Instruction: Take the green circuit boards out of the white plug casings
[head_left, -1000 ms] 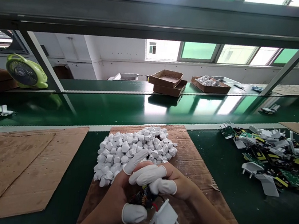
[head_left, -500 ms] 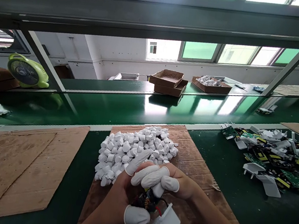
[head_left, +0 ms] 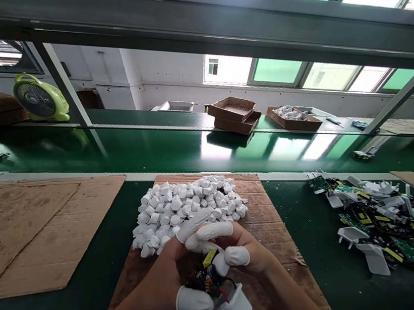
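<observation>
On the near side of the heap of white caps point(head_left: 172, 211), a small circuit board point(head_left: 209, 282) with a yellow-wrapped part point(head_left: 210, 258) is held up between the two hands; the board is clamped by the left hand point(head_left: 171, 265), its thumb pressed along the near end and its forefinger stretched toward the heap; the fingers of the right hand point(head_left: 248, 244) are bent close together over the end facing the heap, with a covered fingertip laid against the parts; whether anything is pinched there cannot be told.

The step in hand seems to be fine fingertip work on the board; it would be done best with the board braced by the left thumb and only light pressure applied by the right fingertips, so that tall parts are not bent; the white plug point(head_left: 238, 309), hung to the near right of the heap by a red wire point(head_left: 224, 295) and a black wire point(head_left: 231, 281), should be given slack, since its weight could strain the joints.

The board's underside and the left hand's remaining fingers are hidden; the heap's near edge is partly covered by the hands; the plug's lower pin is cut off by the frame; in the pile of boards point(head_left: 385, 219) to the right of the heap, single pieces are hard to separate by eye.
</observation>
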Tool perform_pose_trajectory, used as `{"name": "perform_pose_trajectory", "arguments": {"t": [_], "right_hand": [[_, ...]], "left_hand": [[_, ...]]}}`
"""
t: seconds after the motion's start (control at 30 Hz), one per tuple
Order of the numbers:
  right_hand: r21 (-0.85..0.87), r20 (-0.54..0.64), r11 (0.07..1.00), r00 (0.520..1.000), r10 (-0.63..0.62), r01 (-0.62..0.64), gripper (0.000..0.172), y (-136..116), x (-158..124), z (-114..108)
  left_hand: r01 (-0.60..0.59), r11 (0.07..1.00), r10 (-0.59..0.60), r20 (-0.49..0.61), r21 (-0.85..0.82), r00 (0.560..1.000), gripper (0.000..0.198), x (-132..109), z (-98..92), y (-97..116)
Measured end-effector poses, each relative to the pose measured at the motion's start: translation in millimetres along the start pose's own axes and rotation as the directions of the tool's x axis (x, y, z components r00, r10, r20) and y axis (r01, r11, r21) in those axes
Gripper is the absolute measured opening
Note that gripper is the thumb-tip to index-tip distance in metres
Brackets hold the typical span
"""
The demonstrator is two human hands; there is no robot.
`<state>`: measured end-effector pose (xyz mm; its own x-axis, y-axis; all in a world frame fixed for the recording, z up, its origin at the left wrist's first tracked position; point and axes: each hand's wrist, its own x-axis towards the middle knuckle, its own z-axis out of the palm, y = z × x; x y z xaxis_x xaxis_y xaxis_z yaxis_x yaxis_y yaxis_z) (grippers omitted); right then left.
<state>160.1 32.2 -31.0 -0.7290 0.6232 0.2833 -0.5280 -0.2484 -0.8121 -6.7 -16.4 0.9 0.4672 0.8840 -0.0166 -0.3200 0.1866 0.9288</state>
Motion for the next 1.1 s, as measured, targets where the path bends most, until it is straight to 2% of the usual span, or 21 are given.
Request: {"name": "perform_pose_trajectory", "arguments": {"t": [0.07, 0.27, 0.4, 0.47, 0.53, 0.6, 0.7, 0.93, 1.0, 1.1], "right_hand": [[0.01, -0.025, 0.999, 0.999, -0.037, 0.037, 0.038, 0, 4, 2], [-0.079, -0.21, 0.991, 0.97, -0.125, 0.11, 0.035, 1, 12, 1], [-0.143, -0.265, 0.974, 0.941, -0.209, 0.176, 0.022, -2, 14, 1], [-0.211, -0.291, 0.958, 0.923, -0.25, 0.192, 0.016, -5, 14, 0], [-0.286, -0.324, 0.942, 0.908, -0.265, 0.173, 0.015, -7, 13, -1], [-0.32, -0.345, 0.94, 0.91, -0.232, 0.118, 0.017, -9, 13, -3], [-0.335, -0.385, 0.941, 0.904, -0.185, 0.049, 0.021, -11, 12, -5], [-0.41, -0.405, 0.911, 0.886, -0.224, 0.043, 0.021, -14, 12, -2], [-0.418, -0.416, 0.908, 0.881, -0.227, 0.036, 0.022, -14, 11, -2], [-0.371, -0.437, 0.929, 0.882, -0.174, 0.0, 0.024, -12, 10, -4]], "left_hand": [[-0.038, 0.999, 0.038, 0.023, -0.019, 0.999, 0.113, 2, -2.2, -2], [-0.07, 0.997, 0.07, -0.034, 0.023, 0.997, 0.108, 9, -10.5, -10], [-0.068, 0.99, 0.079, -0.085, 0.119, 0.993, 0.098, 9, -9.1, -6], [-0.07, 0.966, 0.113, -0.161, 0.25, 0.981, 0.093, 8, -8.7, -4], [-0.045, 0.888, 0.177, -0.251, 0.458, 0.951, 0.087, 7, -9.3, -3], [0.004, 0.771, 0.248, -0.305, 0.637, 0.92, 0.082, 7, -10.3, -3], [0.01, 0.653, 0.312, -0.281, 0.758, 0.908, 0.078, 9, -11.9, -2], [-0.133, 0.437, 0.462, -0.095, 0.889, 0.882, 0.071, 12, -17.2, -7], [-0.201, 0.32, 0.52, 0.006, 0.926, 0.854, 0.067, 13, -17.5, -10], [-0.283, 0.088, 0.591, 0.179, 0.955, 0.786, 0.053, 14, -16.4, -11]]}}
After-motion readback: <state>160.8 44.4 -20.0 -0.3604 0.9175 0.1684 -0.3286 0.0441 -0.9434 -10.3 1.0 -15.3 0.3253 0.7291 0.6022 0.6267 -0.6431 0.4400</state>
